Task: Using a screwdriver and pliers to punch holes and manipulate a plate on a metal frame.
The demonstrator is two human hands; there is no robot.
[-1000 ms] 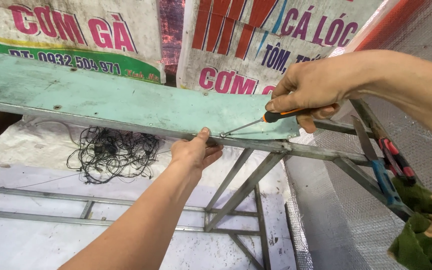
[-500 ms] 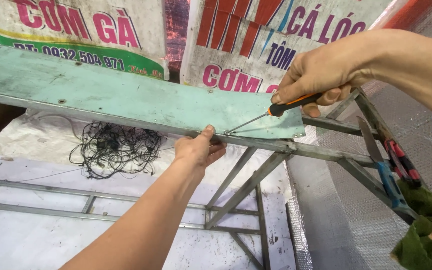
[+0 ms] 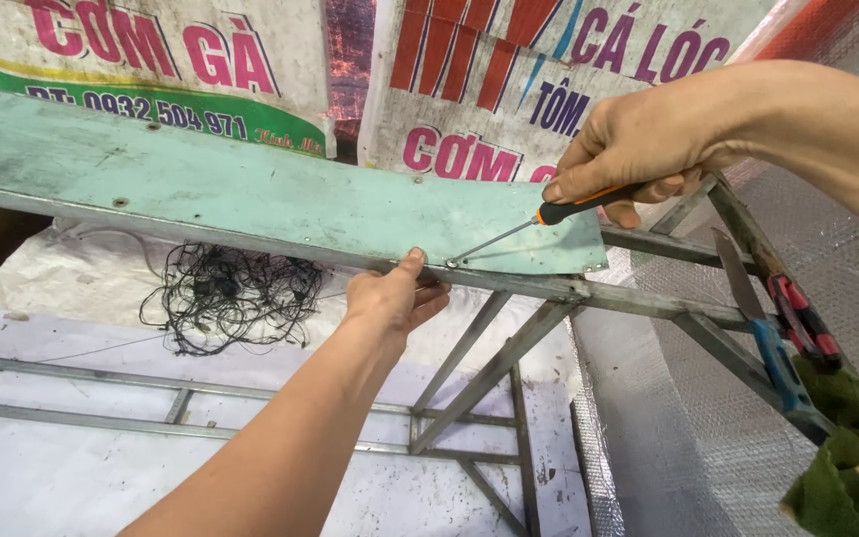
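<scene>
A worn pale-green panel lies on a grey metal frame. My right hand grips a screwdriver with an orange and black handle; its tip rests at the panel's near edge, close to the frame rail. My left hand reaches up from below. Its thumb presses the panel's edge just left of the tip, and its fingers curl under the rail.
A tangle of black wire lies on the white sheet below. Printed banners hang behind. Pliers with red and blue handles rest on the frame at the right, above a camouflage cloth. Silver foil sheeting covers the right side.
My right hand has lifted slightly and tilted the screwdriver, its tip staying at the panel's edge. My left hand has stayed in place under the rail.
</scene>
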